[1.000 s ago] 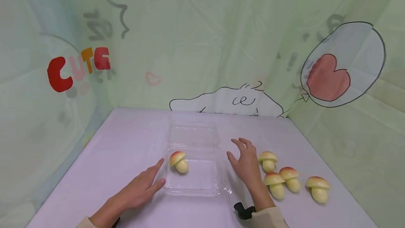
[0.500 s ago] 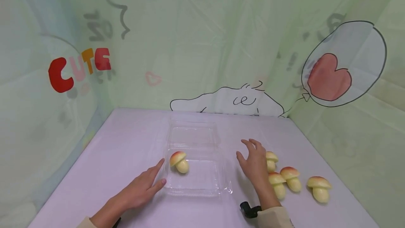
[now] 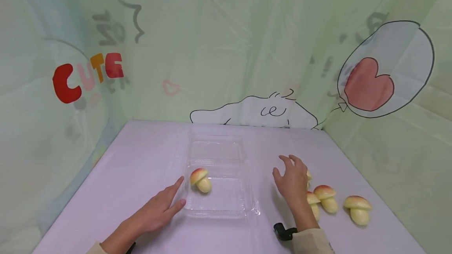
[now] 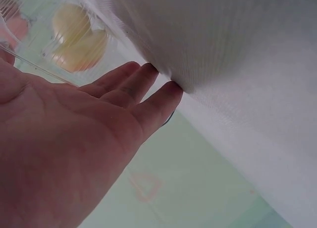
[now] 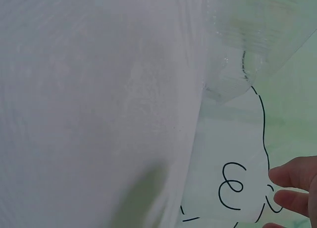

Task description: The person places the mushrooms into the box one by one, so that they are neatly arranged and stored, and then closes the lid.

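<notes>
A clear plastic clamshell box (image 3: pixel 220 211) lies with its lid folded back on the table. Inside it, at the left, sits a toy mushroom (image 3: pixel 203 184) with a red-yellow cap; the left wrist view shows this mushroom (image 4: pixel 79 44) through the plastic. My left hand (image 3: pixel 157 209) rests beside the box's left side, fingers straight, with fingertips (image 4: pixel 171 91) down at the table. My right hand (image 3: pixel 292 181) hovers right of the box, fingers loosely bent and holding nothing. Its forearm and hand partly hide two mushrooms, one behind (image 3: pixel 309 175) and one nearer (image 3: pixel 314 203).
Two more toy mushrooms stand in full view on the right, one near the arm (image 3: pixel 326 199) and one farther right (image 3: pixel 358 209). A black device (image 3: pixel 284 232) is at the right wrist. Printed curtains (image 3: pixel 226 50) enclose the pale table (image 3: pixel 148 152).
My right hand has moved right, away from the box and toward the mushrooms, covering more of two of them. The left hand and the mushroom in the box have stayed put.
</notes>
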The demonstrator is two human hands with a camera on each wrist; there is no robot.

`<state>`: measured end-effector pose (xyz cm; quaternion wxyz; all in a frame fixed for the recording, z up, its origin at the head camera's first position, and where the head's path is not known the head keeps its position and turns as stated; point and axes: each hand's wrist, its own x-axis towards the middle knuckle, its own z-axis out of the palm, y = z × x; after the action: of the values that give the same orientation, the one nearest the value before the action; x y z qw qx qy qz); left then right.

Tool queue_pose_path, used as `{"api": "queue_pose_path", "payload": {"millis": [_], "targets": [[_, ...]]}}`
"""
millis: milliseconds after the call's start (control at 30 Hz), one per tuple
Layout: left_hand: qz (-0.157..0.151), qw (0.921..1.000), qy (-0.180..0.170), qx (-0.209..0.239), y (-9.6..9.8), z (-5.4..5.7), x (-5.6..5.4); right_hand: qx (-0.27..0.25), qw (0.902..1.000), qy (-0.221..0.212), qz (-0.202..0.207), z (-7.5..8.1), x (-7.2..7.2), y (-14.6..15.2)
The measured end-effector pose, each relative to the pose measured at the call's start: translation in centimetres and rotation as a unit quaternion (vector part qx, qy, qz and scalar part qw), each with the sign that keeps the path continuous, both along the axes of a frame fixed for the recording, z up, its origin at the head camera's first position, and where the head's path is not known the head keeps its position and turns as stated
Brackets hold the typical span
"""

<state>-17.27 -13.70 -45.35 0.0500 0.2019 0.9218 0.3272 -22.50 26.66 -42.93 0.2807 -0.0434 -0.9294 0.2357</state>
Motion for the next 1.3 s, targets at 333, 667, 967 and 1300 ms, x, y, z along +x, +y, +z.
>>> {"api": "queue_pose_path", "payload": {"millis": [333, 667, 967, 1300], "targets": [[0.001, 1.0, -0.001, 0.006, 0.1, 0.0, 0.0, 0.005, 0.9991, -0.028, -0.032, -0.1, 0.3, 0.8], [0.005, 1.0, -0.005, 0.002, 0.0, -0.2, 0.0, -0.001, 0.9943, -0.077, -0.073, -0.3, 0.1, 1.7], [-0.001, 0.9999, -0.012, 0.01, -0.1, -0.2, 0.0, -0.011, 0.99, -0.121, -0.072, -0.4, 0.1, 1.7], [-0.003, 0.9999, -0.01, 0.011, -0.1, -0.2, -0.1, -0.016, 0.9896, -0.125, -0.068, -0.2, 0.2, 1.3]]}}
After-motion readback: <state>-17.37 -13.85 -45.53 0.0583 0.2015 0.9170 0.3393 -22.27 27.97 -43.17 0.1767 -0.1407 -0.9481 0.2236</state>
